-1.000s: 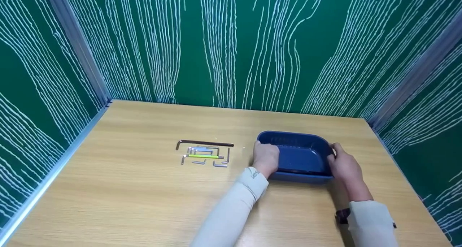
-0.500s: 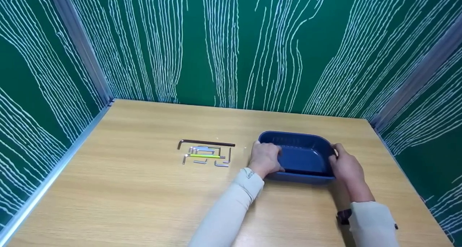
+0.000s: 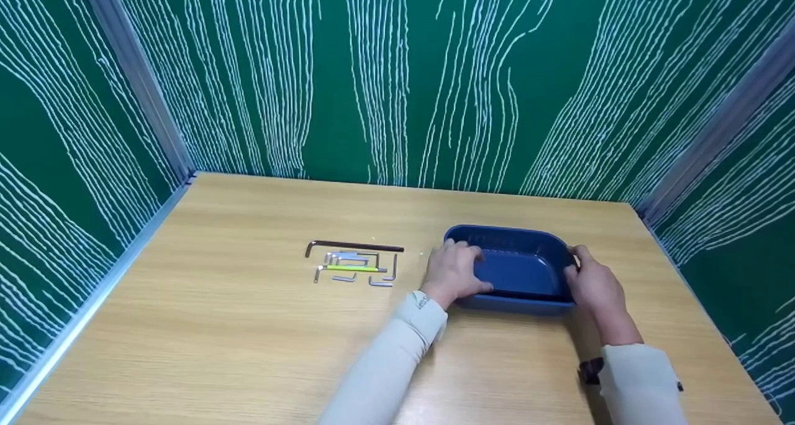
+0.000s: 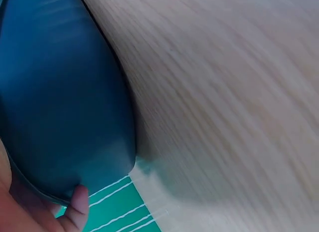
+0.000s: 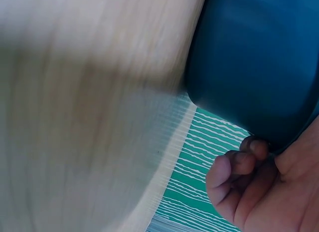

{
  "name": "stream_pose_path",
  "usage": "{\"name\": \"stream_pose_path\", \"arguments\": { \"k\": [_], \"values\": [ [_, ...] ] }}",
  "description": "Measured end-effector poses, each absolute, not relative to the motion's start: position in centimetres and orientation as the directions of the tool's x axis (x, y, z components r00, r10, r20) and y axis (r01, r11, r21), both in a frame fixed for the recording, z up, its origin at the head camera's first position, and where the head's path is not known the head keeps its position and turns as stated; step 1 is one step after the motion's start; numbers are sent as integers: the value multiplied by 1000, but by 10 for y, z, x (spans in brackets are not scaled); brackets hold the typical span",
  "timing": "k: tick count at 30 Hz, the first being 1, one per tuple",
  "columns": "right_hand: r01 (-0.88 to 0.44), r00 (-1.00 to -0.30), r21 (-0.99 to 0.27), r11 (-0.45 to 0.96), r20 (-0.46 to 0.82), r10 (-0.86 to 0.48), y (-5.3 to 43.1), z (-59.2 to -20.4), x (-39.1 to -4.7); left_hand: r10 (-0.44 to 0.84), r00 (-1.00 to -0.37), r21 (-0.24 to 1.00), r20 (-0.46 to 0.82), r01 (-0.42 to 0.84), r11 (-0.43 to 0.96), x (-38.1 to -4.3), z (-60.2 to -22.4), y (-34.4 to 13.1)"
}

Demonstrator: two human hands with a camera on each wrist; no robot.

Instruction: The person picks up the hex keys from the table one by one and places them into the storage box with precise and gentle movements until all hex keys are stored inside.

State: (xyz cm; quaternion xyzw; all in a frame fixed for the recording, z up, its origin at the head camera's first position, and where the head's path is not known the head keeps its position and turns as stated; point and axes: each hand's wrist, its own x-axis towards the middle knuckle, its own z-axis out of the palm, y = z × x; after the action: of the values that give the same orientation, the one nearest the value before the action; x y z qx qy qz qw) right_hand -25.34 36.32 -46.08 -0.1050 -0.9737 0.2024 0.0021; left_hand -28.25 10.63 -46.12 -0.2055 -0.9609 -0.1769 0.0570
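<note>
A dark blue rectangular plastic bin (image 3: 518, 273) sits on the right half of the wooden table, with nothing seen inside it. My left hand (image 3: 450, 273) is over its left end, fingers bent across the rim and thumb stretched along the near side. In the left wrist view, a fingertip (image 4: 79, 197) touches the bin's outer wall (image 4: 65, 92). At the opposite end my right hand (image 3: 596, 294) grips the rim, thumb on the inner side. Its other fingers (image 5: 239, 162) curl below the rim outside, as the right wrist view shows.
Left of the bin lies a group of hex keys: a long dark one (image 3: 354, 245), one with a yellow-green sleeve (image 3: 353, 268), and several small silver ones (image 3: 380, 283). Green walls with white wavy lines (image 3: 428, 83) enclose the wooden table (image 3: 217, 325).
My left hand has loosened from a tight fist on the rim; its fingers have spread and the thumb has stretched out. The right hand and the bin stay in place.
</note>
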Motion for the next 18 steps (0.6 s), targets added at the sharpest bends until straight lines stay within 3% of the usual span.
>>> {"name": "stream_pose_path", "arguments": {
  "k": [11, 18],
  "values": [
    [197, -979, -394, 898, -25, 204, 363, -461, -253, 385, -881, 266, 275, 455, 850, -282, -463, 102],
    [173, -978, -364, 915, 49, 204, 364, -462, -253, 427, -823, 255, 373, 534, 806, -285, -464, 93]
  ]
}}
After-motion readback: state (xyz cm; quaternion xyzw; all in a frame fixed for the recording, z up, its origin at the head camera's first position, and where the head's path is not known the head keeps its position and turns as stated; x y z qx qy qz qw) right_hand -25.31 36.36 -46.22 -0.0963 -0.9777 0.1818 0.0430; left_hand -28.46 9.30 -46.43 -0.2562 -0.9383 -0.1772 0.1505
